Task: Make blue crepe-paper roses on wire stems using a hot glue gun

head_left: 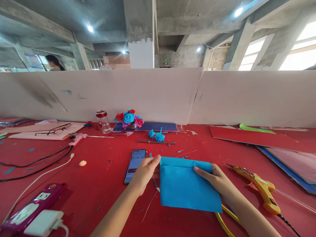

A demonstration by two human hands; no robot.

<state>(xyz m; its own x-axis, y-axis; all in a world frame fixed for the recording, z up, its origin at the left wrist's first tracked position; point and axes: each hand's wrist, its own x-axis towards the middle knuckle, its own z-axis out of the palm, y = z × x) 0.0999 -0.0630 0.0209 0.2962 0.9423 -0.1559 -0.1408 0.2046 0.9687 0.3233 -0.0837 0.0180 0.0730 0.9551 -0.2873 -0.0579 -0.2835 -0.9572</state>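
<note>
A folded sheet of blue paper (186, 187) is held up over the red table, its top edge turned over in a narrow flap. My left hand (147, 172) pinches its upper left corner between thumb and fingers. At the upper right, my right hand (214, 179) grips the sheet, thumb lying on the front face and the other fingers hidden behind it. Just left of the paper lies a phone (134, 166) with a timer on its screen. Beyond it are blue paper flowers (158, 135) and a thin metal rod (156, 142).
A yellow glue gun (261, 186) lies on the right, a pink one (78, 139) at the left. A power strip (32, 205) with a white charger (44, 223) sits front left. A glass jar (103, 121) and paper bouquet (129, 119) stand by the white partition (148, 95).
</note>
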